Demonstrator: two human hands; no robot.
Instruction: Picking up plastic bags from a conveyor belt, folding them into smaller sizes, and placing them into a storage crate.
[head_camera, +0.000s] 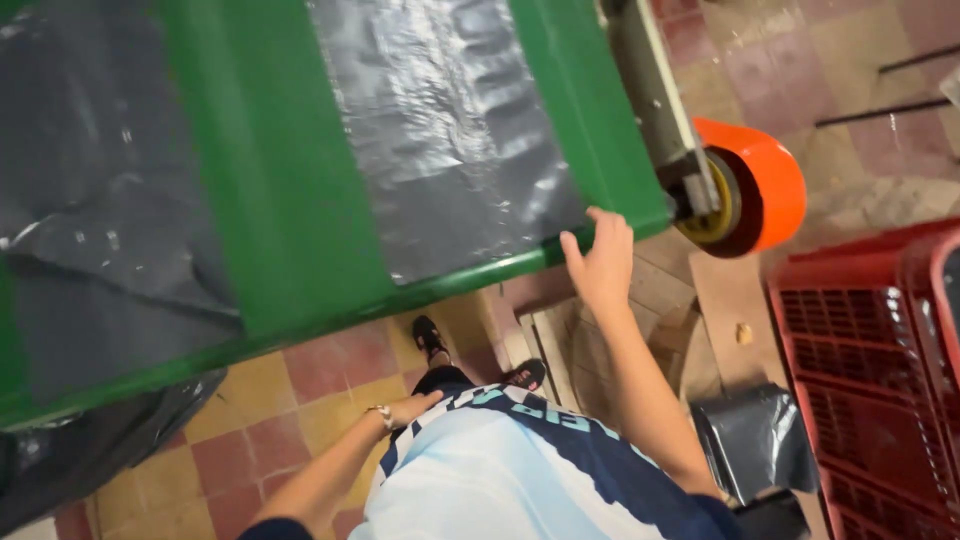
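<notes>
A big green cart (290, 200) fills the upper left, its inside lined with grey plastic sheeting (450, 130). My right hand (600, 262) reaches forward and grips the cart's lower green edge near its corner, fingers over the rim. An orange wheel (765, 195) on a grey metal bracket sticks out just right of that corner. My left hand (412, 408), with a bracelet at the wrist, lies flat against my hip on the blue and white shirt and holds nothing.
Red plastic crates (870, 370) stand at the right. A grey plastic bag (755, 440) lies by my right elbow. Wooden boards and cardboard (700, 310) cover the tiled floor under my right arm. Black plastic (90, 450) hangs below the cart at lower left.
</notes>
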